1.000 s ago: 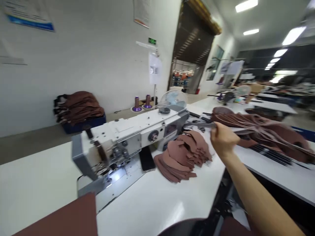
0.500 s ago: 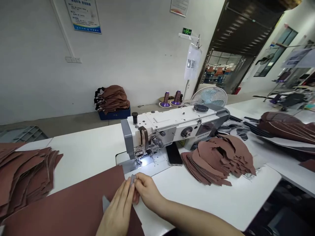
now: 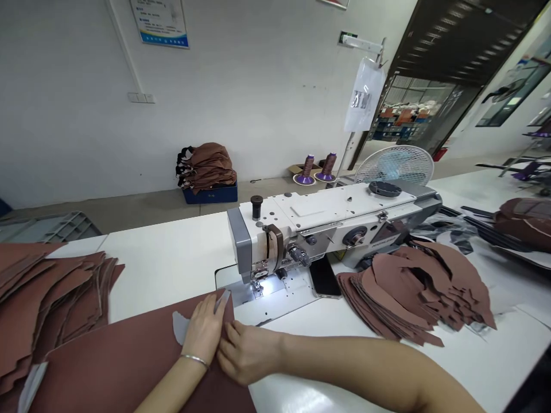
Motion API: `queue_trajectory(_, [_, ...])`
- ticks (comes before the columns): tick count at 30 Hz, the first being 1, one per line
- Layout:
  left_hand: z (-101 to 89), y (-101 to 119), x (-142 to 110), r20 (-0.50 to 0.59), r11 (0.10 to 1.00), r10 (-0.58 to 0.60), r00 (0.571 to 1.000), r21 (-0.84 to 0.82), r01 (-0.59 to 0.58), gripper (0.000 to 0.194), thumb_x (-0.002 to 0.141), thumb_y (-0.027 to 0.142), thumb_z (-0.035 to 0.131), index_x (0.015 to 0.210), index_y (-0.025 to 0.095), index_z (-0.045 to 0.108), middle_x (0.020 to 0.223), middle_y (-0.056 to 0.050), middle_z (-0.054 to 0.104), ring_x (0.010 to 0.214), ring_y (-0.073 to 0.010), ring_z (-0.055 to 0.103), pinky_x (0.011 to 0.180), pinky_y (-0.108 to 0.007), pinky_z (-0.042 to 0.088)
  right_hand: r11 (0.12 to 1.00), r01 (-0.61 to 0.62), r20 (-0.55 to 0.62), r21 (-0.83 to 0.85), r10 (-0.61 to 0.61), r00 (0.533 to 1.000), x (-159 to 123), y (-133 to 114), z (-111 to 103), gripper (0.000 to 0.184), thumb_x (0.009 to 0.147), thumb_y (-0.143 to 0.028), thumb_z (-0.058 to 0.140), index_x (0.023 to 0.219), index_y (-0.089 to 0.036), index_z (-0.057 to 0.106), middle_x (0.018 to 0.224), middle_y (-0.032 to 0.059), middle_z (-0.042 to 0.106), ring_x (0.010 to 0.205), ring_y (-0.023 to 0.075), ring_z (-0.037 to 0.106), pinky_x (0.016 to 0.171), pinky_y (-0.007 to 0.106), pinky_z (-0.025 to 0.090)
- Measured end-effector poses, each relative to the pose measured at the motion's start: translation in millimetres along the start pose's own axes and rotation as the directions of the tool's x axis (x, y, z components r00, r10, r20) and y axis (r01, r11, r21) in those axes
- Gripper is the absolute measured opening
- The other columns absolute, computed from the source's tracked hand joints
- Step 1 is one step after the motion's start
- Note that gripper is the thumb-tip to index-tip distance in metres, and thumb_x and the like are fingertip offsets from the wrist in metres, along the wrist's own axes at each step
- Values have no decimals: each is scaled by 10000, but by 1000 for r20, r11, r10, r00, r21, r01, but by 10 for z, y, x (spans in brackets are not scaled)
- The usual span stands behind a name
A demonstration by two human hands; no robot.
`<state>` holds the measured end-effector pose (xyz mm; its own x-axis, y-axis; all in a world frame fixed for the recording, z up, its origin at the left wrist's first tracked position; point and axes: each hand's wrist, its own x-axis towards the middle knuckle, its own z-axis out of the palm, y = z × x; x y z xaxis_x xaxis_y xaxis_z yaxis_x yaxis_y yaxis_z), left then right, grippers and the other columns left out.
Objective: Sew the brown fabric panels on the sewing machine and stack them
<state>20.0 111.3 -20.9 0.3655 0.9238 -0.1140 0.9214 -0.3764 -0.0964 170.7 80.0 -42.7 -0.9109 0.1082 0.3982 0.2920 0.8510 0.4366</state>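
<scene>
A large brown panel (image 3: 129, 355), like leather or fabric, lies on the white table in front of the sewing machine (image 3: 318, 223). My left hand (image 3: 203, 330), with a bracelet at the wrist, lies flat on the panel near its right edge, fingers extended. A grey piece (image 3: 179, 327) shows from beneath this hand, and a narrow grey strip (image 3: 222, 302) sticks out by its fingertips; whether they are one piece is hidden. Close beside it, my right hand (image 3: 245, 353) is closed with curled fingers at the panel's right edge. The machine's lit needle area (image 3: 258, 287) is just beyond both hands.
Brown cut pieces are stacked on the left (image 3: 64, 304) and right (image 3: 413, 287) of the table. A black phone (image 3: 324, 276) rests by the machine bed. Two thread cones (image 3: 318, 169) and a fan (image 3: 394, 166) stand behind the machine. A blue crate (image 3: 210, 194) is on the floor.
The view has shifted left and downward. My right hand has moved from the grey strip down to the panel's edge. My left hand has come forward on the panel.
</scene>
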Motion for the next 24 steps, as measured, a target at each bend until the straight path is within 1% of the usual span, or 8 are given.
queue_trajectory(2, [-43, -30, -7, 22, 1000, -12, 1000, -2, 12, 540, 849, 70, 296, 1334, 218, 482, 1218, -141, 574, 1154, -272, 518, 938, -424, 422, 994, -85, -26, -70, 83, 996, 18, -67, 97, 263, 892, -182, 443, 1006, -15, 611, 982, 232, 666, 894, 326, 658, 748, 466, 486])
queue_trajectory(4, [-100, -23, 1, 89, 999, -22, 996, -38, 25, 562, 836, 61, 298, 1345, 231, 464, 1143, -136, 584, 1078, -259, 544, 865, -393, 450, 984, -155, -26, -93, 153, 988, -25, -125, 117, 298, 889, -194, 450, 1052, 8, 598, 1070, 268, 638, 994, 349, 631, 824, 499, 472])
queue_trajectory(6, [-144, 56, 32, 153, 997, -16, 988, -78, 29, 580, 820, 33, 294, 1364, 174, 434, 1170, -156, 560, 1080, -242, 541, 862, -355, 454, 979, -193, -10, -68, 193, 981, -117, -151, 79, 303, 885, -195, 452, 1057, 8, 595, 1082, 266, 635, 1021, 343, 622, 856, 490, 472])
queue_trajectory(9, [-163, 280, 96, 185, 996, 4, 983, -91, 13, 563, 823, 30, 294, 1366, 116, 418, 1223, -177, 525, 1110, -237, 525, 877, -332, 457, 974, -226, 2, -15, 226, 974, -312, -145, -21, 270, 870, -192, 468, 1019, -17, 609, 1044, 234, 655, 1016, 341, 625, 871, 474, 482])
queue_trajectory(11, [-155, 439, 131, 182, 995, 29, 983, -96, -12, 555, 837, 47, 291, 1372, 129, 409, 1241, -166, 515, 1125, -232, 514, 866, -321, 467, 968, -252, 7, 12, 252, 968, -453, -140, -82, 252, 866, -192, 481, 1007, -29, 611, 1031, 223, 659, 1020, 343, 624, 888, 472, 481])
queue_trajectory(14, [-152, 609, 170, 194, 992, 64, 979, -117, -42, 550, 855, 75, 283, 1388, 163, 386, 1247, -143, 510, 1136, -229, 502, 840, -316, 479, 954, -296, 16, 34, 296, 955, -626, -153, -137, 260, 868, -187, 492, 1033, -16, 597, 1063, 250, 638, 1049, 338, 615, 932, 479, 463])
queue_trajectory(20, [-215, 736, 268, 237, 993, 64, 969, -110, -39, 562, 863, 72, 252, 1401, 186, 365, 1295, -151, 476, 1166, -239, 489, 866, -352, 473, 927, -371, 46, 58, 369, 928, -764, -125, -159, 271, 891, -202, 457, 1051, -33, 596, 1110, 240, 624, 1100, 329, 584, 975, 468, 444])
queue_trajectory(24, [-213, 779, 313, 241, 995, 57, 969, -92, -35, 531, 886, 107, 255, 1396, 202, 371, 1235, -134, 507, 1138, -233, 507, 830, -336, 483, 921, -380, 43, 84, 378, 925, -802, -79, -180, 282, 889, -204, 461, 1059, -24, 595, 1130, 249, 612, 1102, 334, 579, 970, 458, 447])
